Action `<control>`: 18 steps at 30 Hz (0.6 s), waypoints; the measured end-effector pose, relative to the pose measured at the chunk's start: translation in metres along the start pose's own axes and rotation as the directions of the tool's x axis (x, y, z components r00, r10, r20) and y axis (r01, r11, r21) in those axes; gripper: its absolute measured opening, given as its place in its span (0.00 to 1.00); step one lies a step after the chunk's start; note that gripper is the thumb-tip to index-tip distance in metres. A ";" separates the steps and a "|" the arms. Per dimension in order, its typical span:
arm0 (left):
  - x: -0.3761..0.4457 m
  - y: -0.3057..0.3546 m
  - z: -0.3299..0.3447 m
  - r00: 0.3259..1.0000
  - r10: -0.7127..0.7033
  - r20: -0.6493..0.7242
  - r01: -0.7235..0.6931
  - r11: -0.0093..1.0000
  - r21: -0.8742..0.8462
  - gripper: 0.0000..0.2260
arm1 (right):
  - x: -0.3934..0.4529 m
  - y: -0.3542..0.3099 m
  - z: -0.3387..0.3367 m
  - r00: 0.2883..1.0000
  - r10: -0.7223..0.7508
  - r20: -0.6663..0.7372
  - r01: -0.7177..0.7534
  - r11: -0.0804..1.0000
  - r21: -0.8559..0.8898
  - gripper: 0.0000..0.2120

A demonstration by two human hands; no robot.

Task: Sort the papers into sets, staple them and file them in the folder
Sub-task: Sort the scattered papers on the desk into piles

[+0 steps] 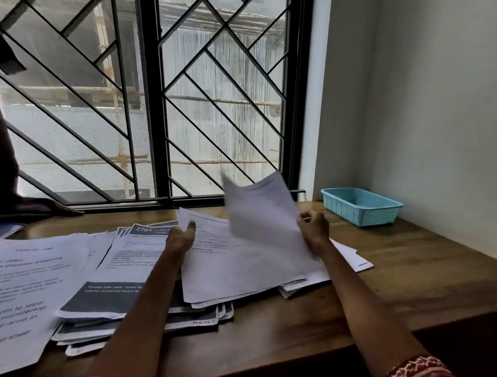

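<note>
1. papers (35, 278) at far left: loose printed sheets fanned over the wooden bench (410, 269), thin and light, apt to slide over each other and bend at a touch; best taken by an edge or corner, with a thumb on top.
2. dark-banded stack (137, 318) next, several printed sheets lying overlapped and skewed under the left forearm; would need squaring against the bench before any stapling, by judgement.
3. left hand (181, 238) reaching forward over the piles, forearm low over the stack, grip clenched on the near corner of a white sheet (237, 271), thumb on top at the corner; the sheet itself lies mostly flat on the heap.
4. lifted page (263, 212) in the middle, raised off the heap, tilted and blurred, bowing under its own weight as floppy paper does; easily creased if squeezed hard.
5. right hand (314, 227) raised just above the bench, wrist bent, fingers curled and grasping the right edge of the lifted page.
6. blue basket (361, 205) at far right in the corner, well apart from the paper. no stapler or folder clearly visible; sorting looks unfinished.
</note>
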State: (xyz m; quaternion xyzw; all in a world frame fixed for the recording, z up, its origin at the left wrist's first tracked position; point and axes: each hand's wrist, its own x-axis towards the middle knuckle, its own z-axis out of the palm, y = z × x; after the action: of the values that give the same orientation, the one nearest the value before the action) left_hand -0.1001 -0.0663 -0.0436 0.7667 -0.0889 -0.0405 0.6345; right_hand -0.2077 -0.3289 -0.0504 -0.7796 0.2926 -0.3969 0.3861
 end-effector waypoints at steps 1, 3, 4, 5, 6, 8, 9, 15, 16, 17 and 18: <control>-0.002 0.002 0.001 1.000 -0.007 -0.023 0.006 1.000 -0.026 0.29 | -0.004 -0.003 0.004 0.997 -0.050 0.056 0.053 0.998 -0.043 0.09; -0.002 0.005 0.003 0.999 -0.022 -0.043 0.018 0.995 -0.094 0.33 | -0.013 -0.007 0.008 0.974 -0.118 0.193 0.138 0.986 -0.097 0.07; -0.001 0.003 0.003 0.999 -0.017 -0.041 0.013 0.995 -0.097 0.33 | -0.016 -0.009 0.010 0.952 -0.127 0.279 0.161 0.982 -0.103 0.06; -0.003 0.002 0.002 1.000 -0.011 -0.022 0.009 0.996 -0.084 0.31 | -0.019 -0.010 0.010 0.926 -0.122 0.358 0.166 0.982 -0.094 0.04; -0.001 -0.001 0.001 1.000 0.012 0.014 -0.011 0.998 -0.066 0.29 | -0.020 -0.011 0.009 0.909 -0.113 0.401 0.158 0.984 -0.081 0.04; 0.005 -0.011 -0.001 0.995 0.062 0.074 -0.061 0.998 -0.015 0.26 | -0.019 -0.010 0.004 0.929 -0.077 0.361 0.122 0.987 -0.102 0.08; 0.011 -0.018 -0.001 0.993 0.086 0.077 -0.085 0.996 -0.007 0.24 | -0.016 -0.008 -0.001 0.953 -0.063 0.298 0.120 0.977 -0.176 0.11; -0.007 -0.004 -0.004 0.978 0.163 0.129 -0.159 0.986 -0.044 0.29 | -0.009 0.019 -0.023 0.995 0.070 -0.069 -0.097 0.809 -0.580 0.23; -0.010 -0.002 -0.005 0.978 0.157 0.136 -0.152 0.987 -0.047 0.28 | -0.010 0.019 -0.025 0.990 0.120 -0.073 -0.139 0.793 -0.593 0.26; -0.013 0.000 -0.005 0.981 0.140 0.136 -0.135 0.990 -0.046 0.24 | -0.010 0.019 -0.025 0.984 0.166 -0.067 -0.173 0.785 -0.595 0.29; -0.014 0.000 -0.004 0.982 0.127 0.140 -0.120 0.991 -0.055 0.21 | -0.011 0.018 -0.026 0.978 0.200 -0.066 -0.199 0.779 -0.595 0.31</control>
State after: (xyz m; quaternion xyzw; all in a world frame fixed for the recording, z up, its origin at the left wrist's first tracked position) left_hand -0.1131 -0.0595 -0.0432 0.7399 -0.1808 -0.0581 0.6454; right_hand -0.2382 -0.3395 -0.0598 -0.8261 0.4835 -0.2410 0.1604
